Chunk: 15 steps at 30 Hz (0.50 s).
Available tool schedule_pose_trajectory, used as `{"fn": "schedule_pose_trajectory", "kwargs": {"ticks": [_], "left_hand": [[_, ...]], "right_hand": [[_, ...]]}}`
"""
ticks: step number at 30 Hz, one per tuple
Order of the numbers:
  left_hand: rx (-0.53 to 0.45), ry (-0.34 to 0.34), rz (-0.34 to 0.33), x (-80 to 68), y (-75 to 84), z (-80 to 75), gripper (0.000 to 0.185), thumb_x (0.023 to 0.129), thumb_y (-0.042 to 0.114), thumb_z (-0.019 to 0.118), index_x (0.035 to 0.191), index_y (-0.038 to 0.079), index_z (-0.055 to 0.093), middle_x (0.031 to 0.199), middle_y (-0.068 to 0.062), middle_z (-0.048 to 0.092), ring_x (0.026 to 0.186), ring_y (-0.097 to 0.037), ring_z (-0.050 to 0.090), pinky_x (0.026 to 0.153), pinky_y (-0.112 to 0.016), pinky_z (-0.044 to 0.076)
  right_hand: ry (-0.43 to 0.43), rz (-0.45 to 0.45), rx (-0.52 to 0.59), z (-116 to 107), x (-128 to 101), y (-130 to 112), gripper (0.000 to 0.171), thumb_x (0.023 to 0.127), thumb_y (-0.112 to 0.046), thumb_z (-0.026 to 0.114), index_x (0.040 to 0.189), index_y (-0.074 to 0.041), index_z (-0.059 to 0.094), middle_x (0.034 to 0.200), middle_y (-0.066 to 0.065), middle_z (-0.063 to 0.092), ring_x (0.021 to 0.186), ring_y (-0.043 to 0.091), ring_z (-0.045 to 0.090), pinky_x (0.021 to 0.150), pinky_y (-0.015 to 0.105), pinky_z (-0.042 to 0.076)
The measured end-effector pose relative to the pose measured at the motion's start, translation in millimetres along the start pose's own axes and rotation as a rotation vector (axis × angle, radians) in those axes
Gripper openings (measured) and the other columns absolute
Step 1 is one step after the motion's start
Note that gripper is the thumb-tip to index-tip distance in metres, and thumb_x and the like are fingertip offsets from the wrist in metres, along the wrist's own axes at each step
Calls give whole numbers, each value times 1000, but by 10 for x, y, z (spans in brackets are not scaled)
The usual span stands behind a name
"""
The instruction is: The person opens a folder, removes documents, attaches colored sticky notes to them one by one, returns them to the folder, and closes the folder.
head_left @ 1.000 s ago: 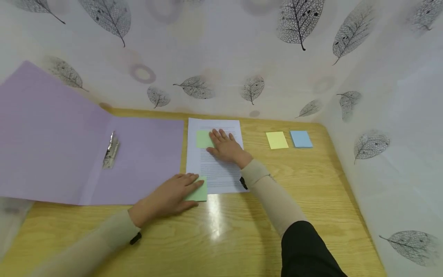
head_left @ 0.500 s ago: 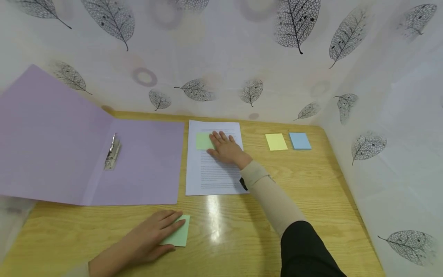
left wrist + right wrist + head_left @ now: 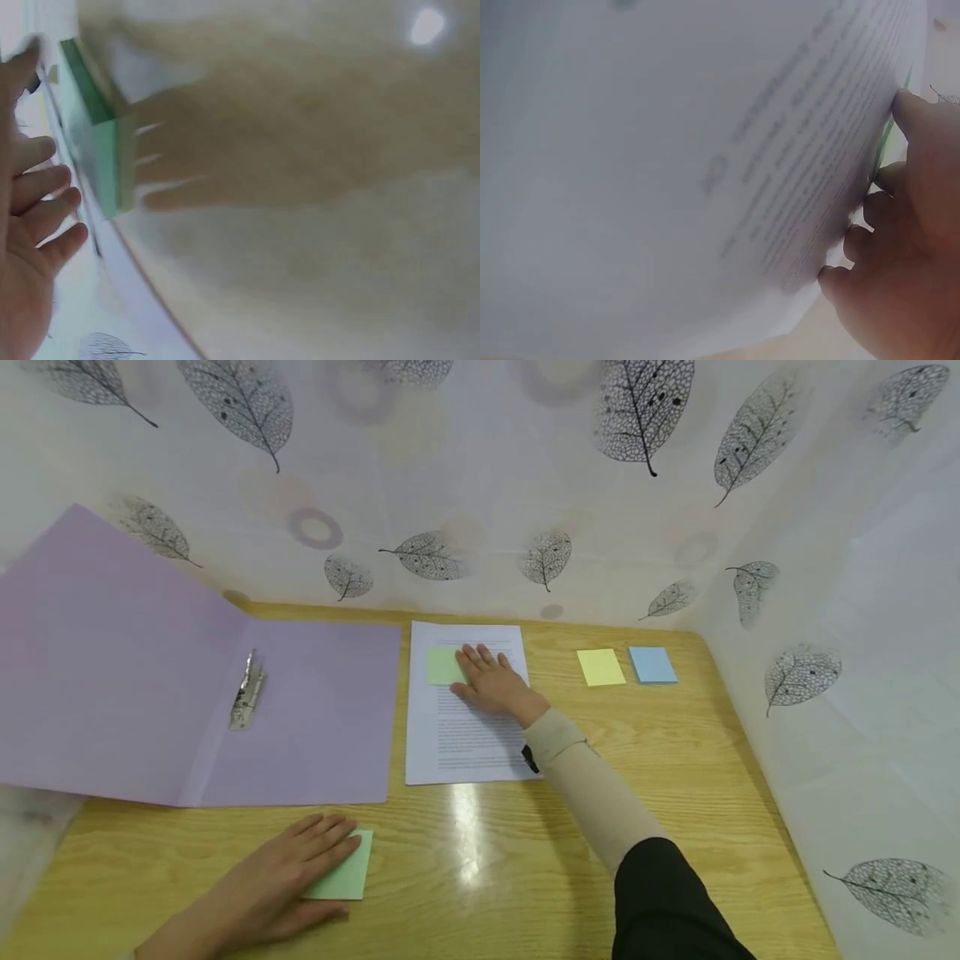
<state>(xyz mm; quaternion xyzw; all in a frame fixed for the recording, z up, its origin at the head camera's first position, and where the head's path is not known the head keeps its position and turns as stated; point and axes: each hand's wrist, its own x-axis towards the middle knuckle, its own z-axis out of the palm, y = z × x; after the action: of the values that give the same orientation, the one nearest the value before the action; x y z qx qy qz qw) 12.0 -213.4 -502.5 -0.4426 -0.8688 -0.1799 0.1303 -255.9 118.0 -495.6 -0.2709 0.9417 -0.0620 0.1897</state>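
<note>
A printed white sheet (image 3: 461,735) lies on the wooden table (image 3: 675,760), with a green sticky note (image 3: 442,665) near its top left. My right hand (image 3: 491,681) lies flat on the sheet, fingers straight, touching the note's right edge; the right wrist view shows the fingers (image 3: 900,247) on the printed sheet (image 3: 705,165). My left hand (image 3: 288,872) rests with straight fingers on a green sticky pad (image 3: 345,877) near the table's front edge. In the left wrist view the pad (image 3: 101,150) sits just beyond the fingers (image 3: 45,217).
An open purple folder (image 3: 150,693) with a metal clip (image 3: 245,693) covers the table's left side. A yellow sticky pad (image 3: 600,667) and a blue one (image 3: 652,664) lie at the back right. Leaf-patterned walls (image 3: 480,485) close in the back and right.
My left hand has slid the green pad off the sheet's lower left corner, toward the front edge and to the left. The right hand stays on the sheet.
</note>
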Motion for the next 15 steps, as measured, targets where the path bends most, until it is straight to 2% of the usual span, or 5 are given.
{"fn": "schedule_pose_trajectory", "kwargs": {"ticks": [2,3,9,12,15], "left_hand": [[15,1,-10,211,-43,-15,70,103,61,57,135,0,69,139,-19,69,135,-32,64,134,-24,4],[21,-8,-26,344,-78,-24,69,104,60,57,136,0,69,139,-19,69,128,-35,67,135,-28,11],[50,-186,-184,1158,-480,68,69,104,46,63,149,-4,55,153,-24,57,143,-44,53,119,-61,42],[38,-299,-251,1450,-677,202,75,105,48,61,154,-6,46,160,-27,47,150,-47,43,124,-64,34],[30,-383,-308,1628,-832,333,83,105,54,58,158,-7,39,166,-28,36,154,-50,34,127,-67,27]], "right_hand": [[49,-3,20,-19,-47,58,75,113,-54,33,171,-13,6,179,10,-1,166,36,-1,135,57,5],[81,-8,38,-35,-74,93,76,113,-54,34,171,-13,7,179,10,-1,165,38,-1,134,58,6],[243,-10,138,-148,-275,343,76,111,-51,45,169,-10,20,178,18,9,165,42,7,134,57,8],[264,50,147,-152,-415,495,73,111,-47,48,168,-8,25,176,22,13,164,42,10,134,57,10],[292,146,156,-123,-570,708,72,111,-44,49,167,-6,26,175,26,14,164,44,12,134,58,10]]}}
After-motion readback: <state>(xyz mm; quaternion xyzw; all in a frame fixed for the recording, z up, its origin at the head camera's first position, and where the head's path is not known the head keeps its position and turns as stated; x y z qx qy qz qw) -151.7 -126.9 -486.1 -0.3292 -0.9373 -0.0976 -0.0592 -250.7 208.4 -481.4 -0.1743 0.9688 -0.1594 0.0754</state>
